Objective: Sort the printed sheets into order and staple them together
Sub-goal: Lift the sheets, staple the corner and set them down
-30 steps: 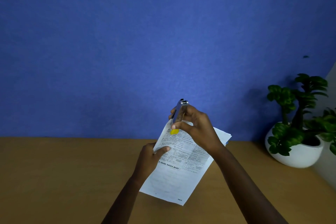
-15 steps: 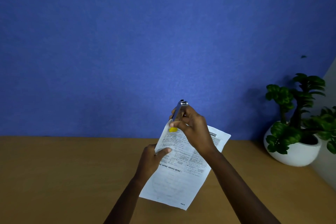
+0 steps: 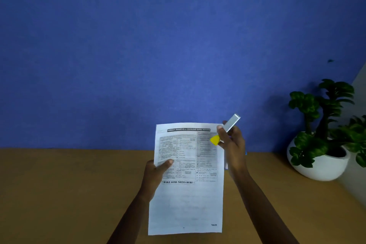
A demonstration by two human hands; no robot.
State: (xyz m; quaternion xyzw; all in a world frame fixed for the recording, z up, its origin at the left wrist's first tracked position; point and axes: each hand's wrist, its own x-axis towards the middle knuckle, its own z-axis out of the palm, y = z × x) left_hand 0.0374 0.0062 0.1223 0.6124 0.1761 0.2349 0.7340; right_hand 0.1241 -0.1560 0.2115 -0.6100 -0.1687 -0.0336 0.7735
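The printed sheets [image 3: 188,200] are held upright above the wooden desk, squared to the camera, with a boxed table and the line "MAKE SOME NOTES HERE" on the top page. My left hand [image 3: 156,174] grips their left edge, thumb on the front. My right hand [image 3: 231,142] is at the sheets' upper right corner and holds a small silver stapler [image 3: 230,126] with a yellow end. The stapler is tilted up to the right and sits apart from the paper's corner.
A green plant in a white round pot [image 3: 320,162] stands at the right on the desk [image 3: 69,194]. A blue wall [image 3: 158,45] rises straight behind the desk. A pale surface borders the far right.
The sheets have turned from a tilt to square and upright. My right hand carried the stapler from the top left corner across to the upper right, off the paper.
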